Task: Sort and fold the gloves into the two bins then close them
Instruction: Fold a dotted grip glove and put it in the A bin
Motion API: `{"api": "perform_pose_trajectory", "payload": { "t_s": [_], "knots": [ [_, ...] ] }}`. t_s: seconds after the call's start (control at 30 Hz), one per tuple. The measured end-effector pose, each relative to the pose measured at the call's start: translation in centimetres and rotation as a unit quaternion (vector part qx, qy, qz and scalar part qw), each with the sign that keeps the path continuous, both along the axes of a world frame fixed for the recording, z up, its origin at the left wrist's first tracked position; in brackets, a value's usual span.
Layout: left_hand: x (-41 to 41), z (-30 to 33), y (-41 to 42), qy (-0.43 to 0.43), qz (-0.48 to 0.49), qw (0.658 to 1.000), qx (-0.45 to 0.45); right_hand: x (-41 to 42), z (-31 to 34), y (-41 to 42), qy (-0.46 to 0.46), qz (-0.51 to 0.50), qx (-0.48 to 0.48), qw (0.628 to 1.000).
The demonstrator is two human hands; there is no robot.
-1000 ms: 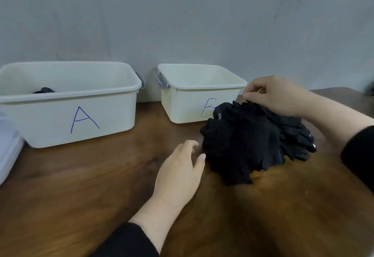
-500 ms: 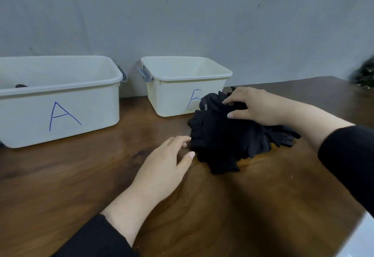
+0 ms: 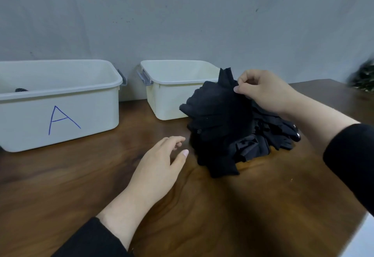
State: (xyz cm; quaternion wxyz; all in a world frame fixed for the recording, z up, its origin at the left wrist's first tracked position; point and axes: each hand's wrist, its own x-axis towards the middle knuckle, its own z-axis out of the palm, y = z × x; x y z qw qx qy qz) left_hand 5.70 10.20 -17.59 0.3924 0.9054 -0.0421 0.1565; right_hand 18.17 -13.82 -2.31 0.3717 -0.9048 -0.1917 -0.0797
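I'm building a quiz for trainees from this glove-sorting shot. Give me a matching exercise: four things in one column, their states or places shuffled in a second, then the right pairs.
Things:
1. right hand
2. left hand
3. bin marked A
4. second bin

States:
a. partly hidden behind the glove pile
b. holds a dark item at its far left
c. pinches a black glove lifted from the pile
d. open, low over the table, beside the pile

Pairs: 1-c, 2-d, 3-b, 4-a

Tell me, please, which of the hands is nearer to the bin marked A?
Left. The left hand rests on the table to the right of the bin marked A, apart from it. The right hand is farther right, pinching a glove from the pile.
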Motion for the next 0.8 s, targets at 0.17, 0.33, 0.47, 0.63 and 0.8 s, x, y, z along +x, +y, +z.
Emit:
{"api": "perform_pose_trajectory", "payload": {
  "t_s": [0.17,0.33,0.47,0.63,0.8],
  "knots": [
    [0.0,0.1,0.0,-0.003,0.0,1.0,-0.001,0.0,-0.4,0.0,0.02,0.024,-0.123,0.992],
    [-0.1,0.1,0.2,-0.003,0.001,1.0,-0.014,-0.3,-2.1,-0.2,0.043,0.055,-0.31,0.948],
    [0.0,0.1,0.2,-0.004,0.001,1.0,-0.018,0.0,-2.1,0.0,0.038,0.031,-0.33,0.943],
    [-0.1,0.1,0.2,0.0,-0.001,1.0,-0.014,-0.2,-1.8,0.1,0.039,0.036,-0.314,0.948],
    [-0.1,0.2,0.2,-0.004,-0.001,1.0,-0.016,-0.7,-1.4,0.2,0.041,0.038,-0.301,0.952]
  ]
}}
